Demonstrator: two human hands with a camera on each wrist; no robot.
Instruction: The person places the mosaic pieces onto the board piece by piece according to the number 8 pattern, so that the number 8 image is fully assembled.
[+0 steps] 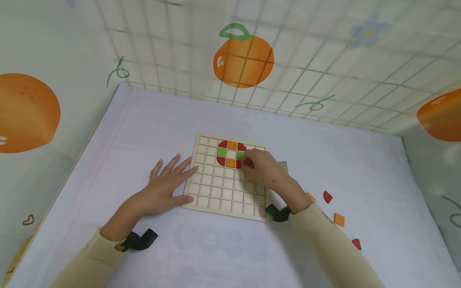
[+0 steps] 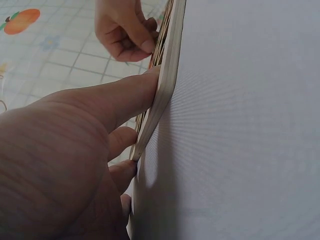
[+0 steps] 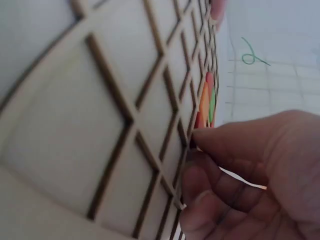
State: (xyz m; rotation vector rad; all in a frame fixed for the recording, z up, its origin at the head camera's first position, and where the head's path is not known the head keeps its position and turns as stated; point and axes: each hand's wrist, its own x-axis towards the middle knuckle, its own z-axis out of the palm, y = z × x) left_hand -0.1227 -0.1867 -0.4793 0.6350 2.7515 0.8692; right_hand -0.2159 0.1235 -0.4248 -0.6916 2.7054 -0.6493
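Note:
A square wooden grid board (image 1: 212,193) lies flat on the table. Near its far edge, red rounded pieces (image 1: 221,161), orange squares (image 1: 231,162) and green squares (image 1: 221,152) form a ring around one bare cell. My left hand (image 1: 162,192) is spread at the board's left side, its thumb and fingertips resting on the border. Thumb and forefinger of my right hand (image 1: 263,166) pinch a red rounded piece (image 1: 238,164) at the ring's near right corner; the fingers mostly cover it. In the right wrist view, the thumb (image 3: 220,140) is right at the grid.
To the right of the board lie loose pieces: a red one (image 1: 327,197), an orange square (image 1: 339,219), another red one (image 1: 356,244) and an orange one (image 1: 310,196) partly behind the right sleeve. A grey patterned corner (image 1: 283,165) shows behind the right wrist. Printed cloth walls surround the table.

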